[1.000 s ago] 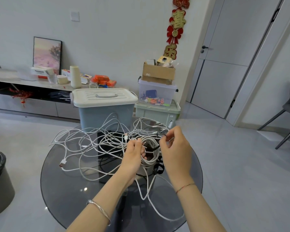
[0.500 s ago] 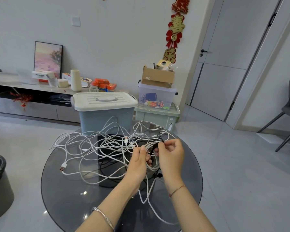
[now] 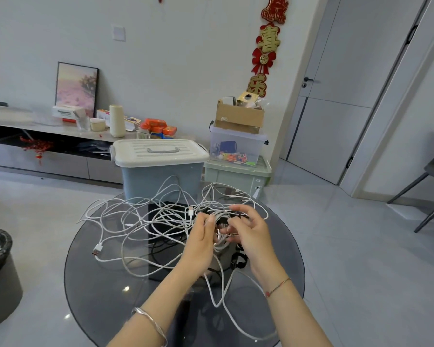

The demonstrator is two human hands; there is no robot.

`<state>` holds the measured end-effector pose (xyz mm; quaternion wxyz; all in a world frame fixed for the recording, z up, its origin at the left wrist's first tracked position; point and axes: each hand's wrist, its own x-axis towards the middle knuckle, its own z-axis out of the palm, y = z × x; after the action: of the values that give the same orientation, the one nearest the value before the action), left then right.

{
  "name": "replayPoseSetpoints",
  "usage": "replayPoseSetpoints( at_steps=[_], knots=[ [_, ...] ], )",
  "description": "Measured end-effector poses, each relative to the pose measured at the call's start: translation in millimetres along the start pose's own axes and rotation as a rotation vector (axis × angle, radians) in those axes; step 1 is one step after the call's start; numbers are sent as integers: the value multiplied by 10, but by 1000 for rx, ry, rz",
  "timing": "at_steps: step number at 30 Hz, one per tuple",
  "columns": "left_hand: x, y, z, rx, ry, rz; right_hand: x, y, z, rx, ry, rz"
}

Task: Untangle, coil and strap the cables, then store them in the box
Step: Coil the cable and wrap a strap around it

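Left hand (image 3: 201,236) grips the white coil (image 3: 221,242), fingers curled round it; right hand (image 3: 251,231) half-curled beside it, hold unclear. Judged light, limp, springy: pinch its waist.

We are gripping a coil of white cable (image 3: 221,242) in our left hand (image 3: 201,237) over the round glass table (image 3: 98,294). Our right hand (image 3: 252,234) is hovering just beside it with fingers spread, close to a black strap (image 3: 242,216); any pinch is unclear. Loose white cables (image 3: 135,221) are sprawling to the left, and a lidded blue box (image 3: 161,176) is standing on their far side.
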<state>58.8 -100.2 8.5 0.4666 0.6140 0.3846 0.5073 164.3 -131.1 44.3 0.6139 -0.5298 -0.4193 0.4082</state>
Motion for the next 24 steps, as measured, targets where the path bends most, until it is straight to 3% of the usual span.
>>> replayPoseSetpoints(
  at_steps=[5, 10, 16, 24],
  knots=[
    [34, 16, -208, 145, -153, 175, -7, -117, -150, -65, -268, -25],
    [16, 71, -310, 212, -333, 134, 45, -122, -255, -285, -148, -230],
    [-84, 192, -361, 81, -575, -105, 64, -38, -339, -203, -178, -44],
    [-117, 292, -391, 90, -646, -75, 36, -26, -274, -99, -234, 152]
  ],
)
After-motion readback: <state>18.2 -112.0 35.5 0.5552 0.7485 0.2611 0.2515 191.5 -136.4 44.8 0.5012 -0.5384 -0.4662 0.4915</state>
